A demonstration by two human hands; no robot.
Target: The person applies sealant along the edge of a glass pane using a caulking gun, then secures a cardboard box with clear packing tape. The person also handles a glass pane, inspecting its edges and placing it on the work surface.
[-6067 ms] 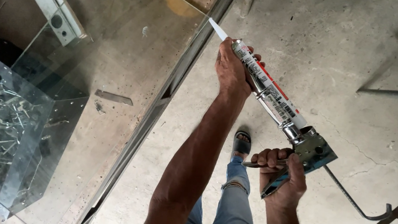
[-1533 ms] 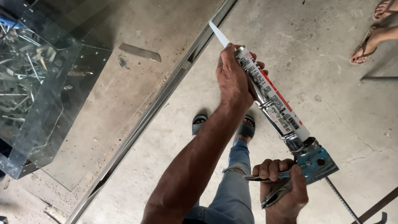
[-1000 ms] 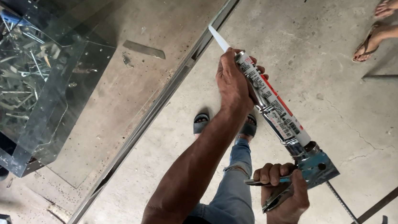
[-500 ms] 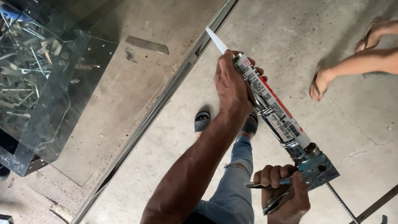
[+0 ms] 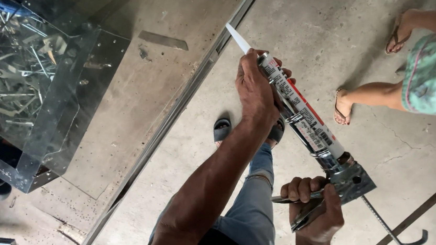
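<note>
Two-handed grip on metal caulking gun [image 5: 347, 178]: left hand [image 5: 255, 86] clamps white sealant cartridge [image 5: 298, 108], steadying white nozzle [image 5: 237, 37] near aluminium frame rail [image 5: 189, 88]; right hand [image 5: 315, 207], nearer, squeezes trigger.

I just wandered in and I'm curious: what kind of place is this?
Probably a small metal or glass workshop. The floor is bare, cracked concrete, a clear-sided box holds loose screws and bits, and the person's hands work a caulking gun along a long metal frame rail.

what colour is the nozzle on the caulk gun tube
White, a plain tapered nozzle, clearest in the head view.
</note>
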